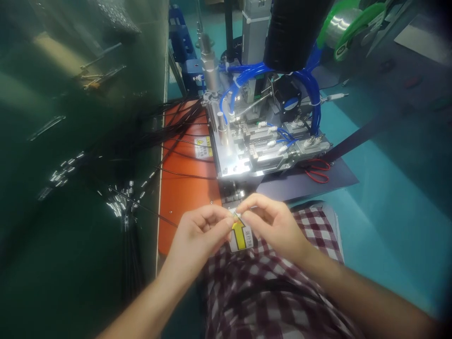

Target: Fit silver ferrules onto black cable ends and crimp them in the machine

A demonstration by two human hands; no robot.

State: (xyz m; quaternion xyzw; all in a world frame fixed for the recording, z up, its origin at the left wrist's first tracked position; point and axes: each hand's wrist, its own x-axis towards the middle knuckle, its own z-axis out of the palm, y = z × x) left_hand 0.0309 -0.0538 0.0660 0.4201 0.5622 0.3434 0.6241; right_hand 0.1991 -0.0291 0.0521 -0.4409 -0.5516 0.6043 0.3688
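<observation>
Both my hands meet low in the middle, just in front of the machine. A thin black cable (165,219) runs from the left up to my left hand (197,235), whose thumb and forefinger are pinched together on its end. Fingertips of my right hand (270,223) press together right beside them, on something too small to make out. Below the fingertips is a white label with a yellow arrow (239,238). Close ahead stands the metal machine (240,150) with blue air tubes (247,75), mounted over an orange base plate (183,188).
Left of the plate, a dark green surface (81,263) carries bundles of black cables with shiny metal ends (122,202). Red-handled scissors (318,170) lie at the machine's right. A green wire spool (344,28) hangs upper right. A checkered cloth (268,301) covers my lap.
</observation>
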